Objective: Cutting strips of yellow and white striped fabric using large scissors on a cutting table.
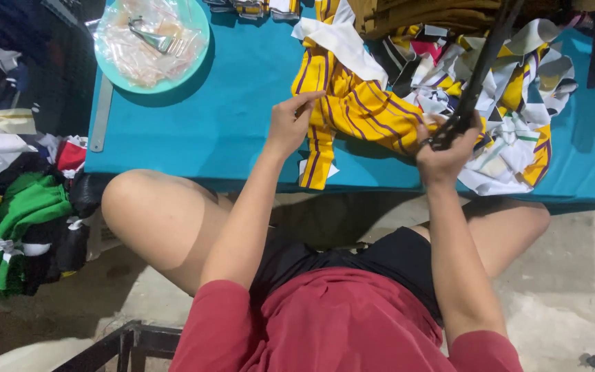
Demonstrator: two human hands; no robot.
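Observation:
A yellow cloth piece with purple stripes (pixel 352 110) lies on the teal table (pixel 242 117). My left hand (pixel 288 125) pinches its left edge between thumb and fingers. My right hand (pixel 443 153) grips the handles of large black shears (pixel 480 72), whose blades point up and away over a heap of white, yellow and purple fabric scraps (pixel 511 117). A white cloth strip (pixel 342 38) rests on the striped piece's upper end.
A mint-green round tray (pixel 197 55) holding clear plastic and a metal clip sits at the table's back left. A metal ruler (pixel 101 114) lies along the left edge. Folded mustard fabric (pixel 408 14) is at the back. Piled green, black and white clothing (pixel 22 213) sits on the floor at the left.

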